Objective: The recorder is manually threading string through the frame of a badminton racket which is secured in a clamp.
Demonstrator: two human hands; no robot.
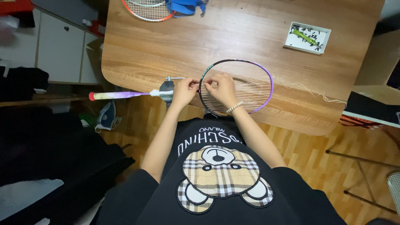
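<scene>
Black-and-purple badminton racket frame (271, 83) lies flat near the front edge of the light wooden table (166, 41), its partly woven white strings (250, 93) filling only the lower part of the head. Its shaft runs out to the left over the table's edge, past a small grey metal clamp (167, 88), to a pale purple handle with a red butt cap (112, 95).

Both hands meet at the left side of the hoop. The left hand (184, 89) is pinched shut on a strand of string just outside the frame, and the right hand (223, 88), a beaded bracelet at its wrist, has its fingertips closed on the string just inside the rim (whether it grips one strand or two is too small to tell). Loose white string (310, 88) trails off the right side of the head across the wood.

Judging by this, the stringing is at the threading stage, a cross strand being worked through a hole in the rim; the next move would call for a steady, straight pull without kinking.

Farther back sit a white rectangular tray (288, 39) and a second, orange-rimmed racket (146, 10).
</scene>
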